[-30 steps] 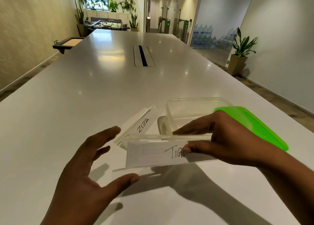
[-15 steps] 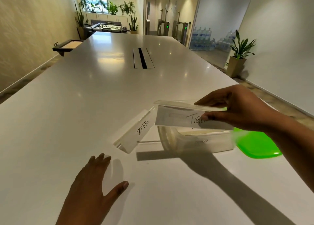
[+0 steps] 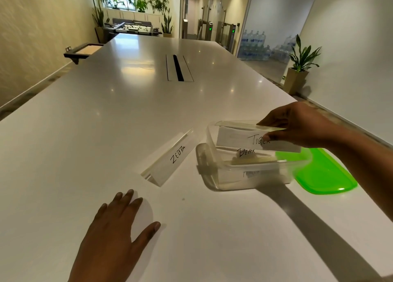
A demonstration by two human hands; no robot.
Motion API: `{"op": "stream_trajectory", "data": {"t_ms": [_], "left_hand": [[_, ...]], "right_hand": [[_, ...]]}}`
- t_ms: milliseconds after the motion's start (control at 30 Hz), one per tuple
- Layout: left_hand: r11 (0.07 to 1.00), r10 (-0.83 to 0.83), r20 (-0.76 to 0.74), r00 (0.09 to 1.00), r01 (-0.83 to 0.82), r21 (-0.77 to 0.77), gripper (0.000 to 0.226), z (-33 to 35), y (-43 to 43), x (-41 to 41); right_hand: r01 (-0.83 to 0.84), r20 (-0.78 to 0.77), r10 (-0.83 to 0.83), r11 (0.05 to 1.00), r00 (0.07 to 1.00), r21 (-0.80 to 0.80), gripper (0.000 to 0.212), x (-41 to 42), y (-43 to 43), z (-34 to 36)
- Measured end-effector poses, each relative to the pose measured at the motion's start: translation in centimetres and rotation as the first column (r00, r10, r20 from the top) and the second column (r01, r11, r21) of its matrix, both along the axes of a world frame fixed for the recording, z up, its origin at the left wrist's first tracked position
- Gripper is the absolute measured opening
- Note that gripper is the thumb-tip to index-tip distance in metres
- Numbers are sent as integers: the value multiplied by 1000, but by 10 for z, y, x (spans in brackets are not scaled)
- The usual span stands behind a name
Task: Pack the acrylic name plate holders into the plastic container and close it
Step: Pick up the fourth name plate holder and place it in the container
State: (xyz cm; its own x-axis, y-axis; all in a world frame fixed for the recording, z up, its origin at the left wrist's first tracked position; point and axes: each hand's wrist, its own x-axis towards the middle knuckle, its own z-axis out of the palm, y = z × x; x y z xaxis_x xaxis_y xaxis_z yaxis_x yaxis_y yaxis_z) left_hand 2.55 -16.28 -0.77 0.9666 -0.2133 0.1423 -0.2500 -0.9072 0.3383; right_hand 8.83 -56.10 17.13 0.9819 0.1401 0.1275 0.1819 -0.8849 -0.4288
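Observation:
My right hand [image 3: 302, 124] grips the right end of an acrylic name plate holder marked TIGER [image 3: 240, 138], held just over the open clear plastic container [image 3: 244, 175]. Inside the container lies another holder marked BEAR [image 3: 246, 153]. A third holder marked ZEBRA [image 3: 172, 157] lies on the white table [image 3: 106, 132] to the left of the container. The green lid [image 3: 323, 173] lies flat at the container's right. My left hand [image 3: 114, 237] rests flat on the table near me, fingers spread, holding nothing.
A cable slot [image 3: 178, 67] runs along the table's middle, farther away. The table's right edge passes close behind the lid. A potted plant [image 3: 299, 69] stands on the floor at the right, and a black tray [image 3: 83, 52] sticks out at the far left edge.
My right hand has carried the TIGER holder from in front of me up and over the container. My left hand dropped away from it and settled flat on the table.

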Motion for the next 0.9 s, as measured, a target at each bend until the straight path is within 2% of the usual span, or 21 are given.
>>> {"op": "stream_trajectory", "data": {"t_ms": [233,467,667,900], "left_hand": [[1000,7,-6,1000,-7,8,109,2,-1,0],[1000,10,-8,1000,-10,-10,110,4,-2,-1],[1000,15,-12,1000,-15,-13,107,4,-2,-2],[1000,16,-10,1000,-16,-4,115,4,-2,0]], "right_hand": [[16,-61,-21,998,998,-67,33,10,-12,-12],[-20,-129,10,997,992,-71,31,17,-7,-24],[-56,-163,33,988,986,-142,27,24,-4,-37],[-73,-204,29,975,979,-210,26,31,2,-49]]}}
